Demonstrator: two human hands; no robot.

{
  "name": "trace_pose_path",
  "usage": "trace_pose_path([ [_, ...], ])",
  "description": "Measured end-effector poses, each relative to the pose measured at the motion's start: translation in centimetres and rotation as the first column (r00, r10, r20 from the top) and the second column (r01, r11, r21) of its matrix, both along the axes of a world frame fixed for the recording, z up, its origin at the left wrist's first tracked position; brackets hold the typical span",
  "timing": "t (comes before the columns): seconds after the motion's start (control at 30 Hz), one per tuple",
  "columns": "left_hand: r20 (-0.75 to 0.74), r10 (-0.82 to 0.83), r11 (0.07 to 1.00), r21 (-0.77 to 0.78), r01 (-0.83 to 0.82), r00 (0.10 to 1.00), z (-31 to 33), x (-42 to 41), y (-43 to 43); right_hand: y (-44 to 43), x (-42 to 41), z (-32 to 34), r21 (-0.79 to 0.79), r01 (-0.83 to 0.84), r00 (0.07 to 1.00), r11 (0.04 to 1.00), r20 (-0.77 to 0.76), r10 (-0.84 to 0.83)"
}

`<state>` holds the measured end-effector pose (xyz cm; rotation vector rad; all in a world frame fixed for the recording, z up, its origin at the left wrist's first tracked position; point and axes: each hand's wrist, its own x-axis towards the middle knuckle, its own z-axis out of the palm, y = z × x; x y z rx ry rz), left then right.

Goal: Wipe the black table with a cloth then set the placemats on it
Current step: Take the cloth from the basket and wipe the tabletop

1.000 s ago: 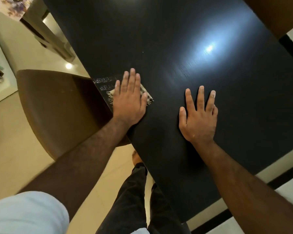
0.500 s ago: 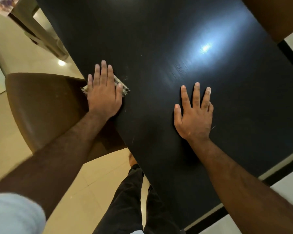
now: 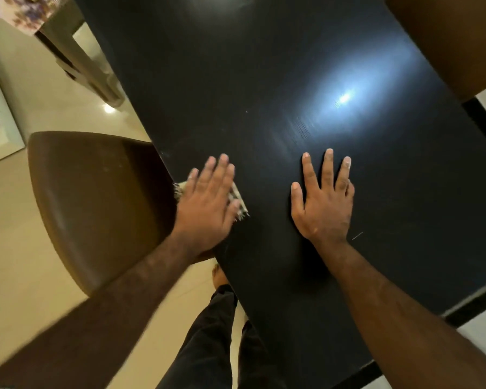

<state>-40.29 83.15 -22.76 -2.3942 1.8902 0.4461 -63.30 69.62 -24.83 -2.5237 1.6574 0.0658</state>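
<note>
The left hand (image 3: 208,203) pressed flat, fingers straight, on the cloth (image 3: 239,204), gripping nothing. The cloth lay at the black table (image 3: 264,80)'s left edge, its frayed ends showing left and near-right of the palm. To the right, the right hand (image 3: 323,203) rested flat, fingers spread. A brown chair (image 3: 96,206) stood left.
</note>
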Motion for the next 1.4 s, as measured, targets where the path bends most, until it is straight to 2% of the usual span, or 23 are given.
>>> trace_pose_path([
  [0.1, 0.042, 0.171, 0.985, -0.018, -0.17, 0.984, -0.1, 5.8, -4.2, -0.1, 0.0, 0.0, 0.006, 0.005, 1.0, 1.0, 0.011, -0.005],
  [0.17, 0.059, 0.224, 0.974, -0.029, -0.223, 0.973, -0.1, 7.8, -8.2, -0.2, 0.0, 0.0, 0.005, 0.011, 1.0, 1.0, 0.016, -0.011],
  [0.27, 0.068, 0.181, 0.983, -0.056, -0.177, 0.981, -0.1, 6.2, -13.5, -0.2, 0.0, 0.0, 0.01, 0.015, 1.0, 1.0, 0.02, -0.015],
  [0.37, 0.058, 0.035, 0.994, -0.102, -0.029, 0.998, -0.3, 1.6, -15.7, -0.1, -0.2, 0.1, 0.007, 0.013, 1.0, 1.0, 0.028, -0.013],
  [0.5, 0.018, -0.181, 0.977, -0.109, 0.182, 0.983, -0.1, -3.4, -11.8, -0.2, -0.4, 0.3, 0.016, 0.008, 0.999, 1.0, 0.034, -0.009],
  [0.57, 0.01, -0.194, 0.978, -0.076, 0.194, 0.981, 0.1, -3.6, -8.2, -0.2, -0.4, 0.3, 0.022, 0.01, 0.999, 1.0, 0.041, -0.011],
  [0.73, 0.017, 0.074, 0.996, -0.05, -0.073, 0.997, 0.2, 4.2, -3.3, -0.2, -0.2, 0.3, 0.027, 0.026, 0.999, 0.999, 0.04, -0.027],
  [0.83, 0.05, 0.235, 0.972, -0.036, -0.233, 0.971, -0.2, 8.9, -5.2, -0.2, 0.0, 0.2, 0.014, 0.033, 0.999, 0.999, 0.029, -0.033],
  [0.9, 0.062, 0.282, 0.959, -0.055, -0.279, 0.957, -0.4, 9.0, -7.4, -0.3, 0.3, 0.0, -0.004, 0.04, 0.999, 0.999, 0.018, -0.04],
  [0.97, 0.066, 0.244, 0.968, -0.071, -0.239, 0.968, -0.4, 6.8, -9.0, -0.8, 0.9, 0.0, -0.016, 0.039, 0.999, 0.999, 0.017, -0.038],
  [1.03, 0.068, 0.131, 0.989, -0.076, -0.126, 0.989, -0.3, 2.7, -9.2, -1.4, 1.7, 0.0, -0.02, 0.034, 0.999, 0.999, 0.018, -0.033],
  [1.2, -0.025, -0.121, 0.992, -0.049, 0.12, 0.992, 0.4, -7.7, -2.9, -2.3, 2.1, -0.3, -0.021, 0.007, 1.0, 1.0, 0.026, -0.007],
  [1.27, -0.031, -0.12, 0.993, -0.003, 0.119, 0.992, 0.1, -7.7, 0.6, -2.2, 1.2, -0.3, -0.009, -0.016, 0.999, 1.0, 0.032, 0.016],
  [1.4, -0.019, 0.019, 1.0, 0.017, -0.018, 1.0, 0.3, -2.0, 3.1, -0.2, -2.4, 0.3, 0.012, -0.012, 0.999, 1.0, 0.047, 0.012],
])
